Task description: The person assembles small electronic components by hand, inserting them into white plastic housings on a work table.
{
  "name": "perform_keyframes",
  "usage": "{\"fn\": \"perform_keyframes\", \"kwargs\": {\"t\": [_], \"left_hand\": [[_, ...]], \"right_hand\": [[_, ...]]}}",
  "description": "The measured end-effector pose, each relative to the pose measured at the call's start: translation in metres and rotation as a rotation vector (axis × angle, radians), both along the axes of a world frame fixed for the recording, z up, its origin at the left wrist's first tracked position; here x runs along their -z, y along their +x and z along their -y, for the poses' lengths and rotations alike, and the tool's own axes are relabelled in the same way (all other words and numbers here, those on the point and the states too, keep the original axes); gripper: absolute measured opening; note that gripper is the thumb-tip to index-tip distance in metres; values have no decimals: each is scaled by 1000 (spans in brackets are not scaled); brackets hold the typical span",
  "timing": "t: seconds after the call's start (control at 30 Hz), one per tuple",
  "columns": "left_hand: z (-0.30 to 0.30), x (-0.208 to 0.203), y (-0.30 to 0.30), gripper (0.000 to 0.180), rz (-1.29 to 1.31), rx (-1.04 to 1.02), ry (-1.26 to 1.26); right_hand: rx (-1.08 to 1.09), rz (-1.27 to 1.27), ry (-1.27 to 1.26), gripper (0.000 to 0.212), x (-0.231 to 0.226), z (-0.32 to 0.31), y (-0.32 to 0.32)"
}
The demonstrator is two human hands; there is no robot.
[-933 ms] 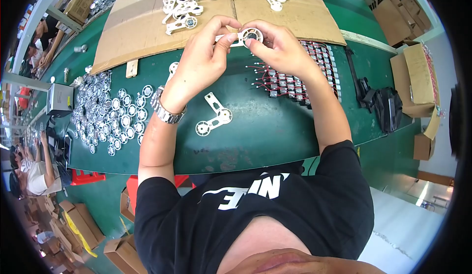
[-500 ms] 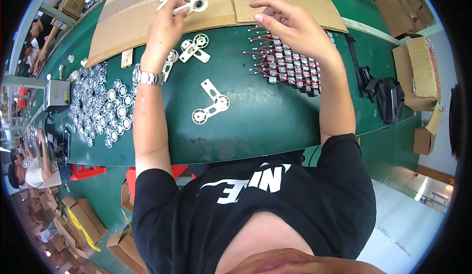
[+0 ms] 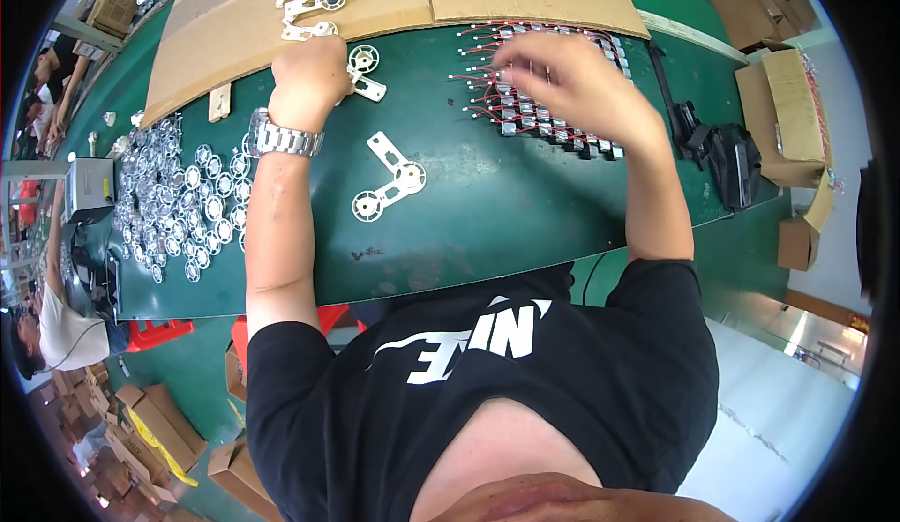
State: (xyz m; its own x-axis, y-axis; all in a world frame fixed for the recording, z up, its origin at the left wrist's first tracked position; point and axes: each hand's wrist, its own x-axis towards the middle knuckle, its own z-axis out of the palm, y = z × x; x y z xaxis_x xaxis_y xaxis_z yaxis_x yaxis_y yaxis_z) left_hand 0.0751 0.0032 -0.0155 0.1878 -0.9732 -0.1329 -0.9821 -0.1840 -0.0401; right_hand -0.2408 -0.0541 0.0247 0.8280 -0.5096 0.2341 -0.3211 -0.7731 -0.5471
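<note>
Left hand [image 3: 311, 74] sits beside white plastic brackets [image 3: 370, 89] on the counter [image 3: 487, 213], can't tell its grip; right hand [image 3: 574, 80], fingers loosely parted, hovers over wired motors [image 3: 509, 128], rowed probably against tangling.

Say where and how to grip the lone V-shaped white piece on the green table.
Best pinched at the corner ring, probably coming from above and the right with the right hand: the piece lies flat, both its legs run leftward from that ring, and that hand is on this side.
</note>
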Motion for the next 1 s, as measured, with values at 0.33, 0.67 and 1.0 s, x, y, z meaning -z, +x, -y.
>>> {"fn": "perform_keyframes", "kwargs": {"t": [0.33,0.67,1.0], "left_hand": [[5,-3,-10,44,9,57,14],[2,8,-8,29,74,18,-3],[-5,-17,1,24,-173,149,-211]], "right_hand": [[231,-360,-148,22,51,-49,-24],[240,-350,-119,22,68,-57,-20],[264,-168,-155,40,71,-65,-16]]}}
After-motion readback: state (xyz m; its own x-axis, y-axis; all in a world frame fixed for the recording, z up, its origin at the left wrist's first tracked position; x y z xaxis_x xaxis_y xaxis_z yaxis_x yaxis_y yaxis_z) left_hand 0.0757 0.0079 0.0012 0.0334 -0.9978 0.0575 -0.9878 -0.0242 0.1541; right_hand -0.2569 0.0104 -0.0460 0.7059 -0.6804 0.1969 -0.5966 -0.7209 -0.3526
